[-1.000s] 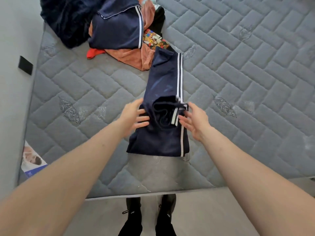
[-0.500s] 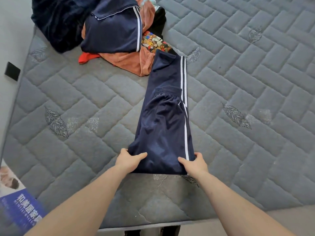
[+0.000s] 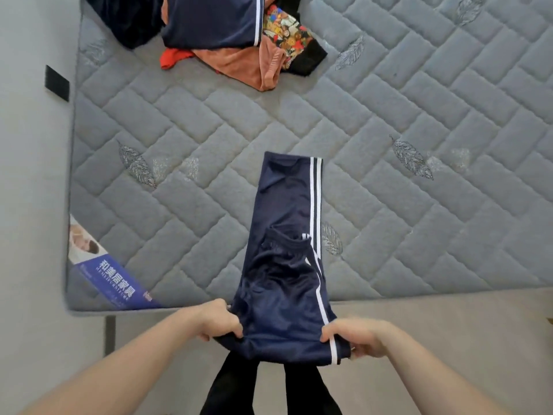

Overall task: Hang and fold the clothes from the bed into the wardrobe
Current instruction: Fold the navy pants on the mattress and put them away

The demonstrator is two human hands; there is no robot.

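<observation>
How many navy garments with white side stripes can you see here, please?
2: folded navy trousers held at the mattress's near edge, and another navy striped piece atop the far pile. More may be hidden underneath.

Your forearms are bare, with no sleeves, watch or rings visible on your left hand (image 3: 220,320) or right hand (image 3: 357,336). Below the hands, your legs (image 3: 233,381) wear black trousers.

grey quilted mattress (image 3: 209,121), pale wall (image 3: 30,175)
</observation>
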